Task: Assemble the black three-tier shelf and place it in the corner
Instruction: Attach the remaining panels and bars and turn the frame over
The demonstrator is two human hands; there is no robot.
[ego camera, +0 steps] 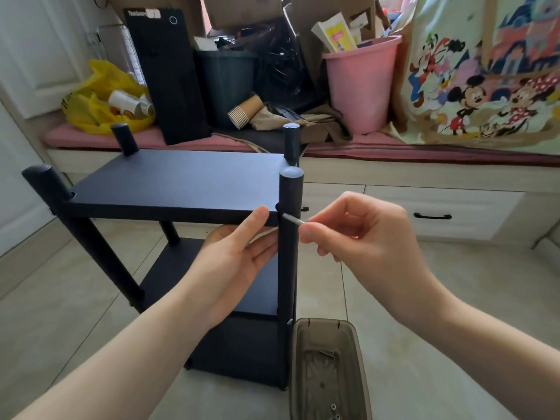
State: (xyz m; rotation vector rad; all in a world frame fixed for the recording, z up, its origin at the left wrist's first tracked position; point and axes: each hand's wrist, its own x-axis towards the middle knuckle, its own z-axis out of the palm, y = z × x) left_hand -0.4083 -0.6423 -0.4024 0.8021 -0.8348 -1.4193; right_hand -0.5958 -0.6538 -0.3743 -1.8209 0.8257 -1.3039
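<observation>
Shelving of black boards and round black posts [181, 180] stands upright on the pale tiled floor [424, 298], toward the floor's far edge where a cream drawer unit [439, 213] runs. All three tiers look seated on the posts.

The coming move turns on the front right post [289, 268]. Its long axis is vertical, and a thin silver metal rod [293, 220] meets it almost at right angles, level with the top board [181, 177]. The rod lies nearly horizontal, tip to the post, tail to the right. The right hand [348, 228] pinches that tail between thumb and forefinger, just right of the post, and is the nearer one to the joint. The left hand [236, 250] is just left of the post, below the top board, fingers straight and thumb against the board's front edge, likely steadying it.

The rod's tip covers whatever hole it enters, and I cannot tell whether it is a screw or a hex key. The left forearm hides part of the lower tiers. A brown translucent plastic tray [324, 322] at the floor's near edge is cut off by the frame. The destination corner cannot be made out.
</observation>
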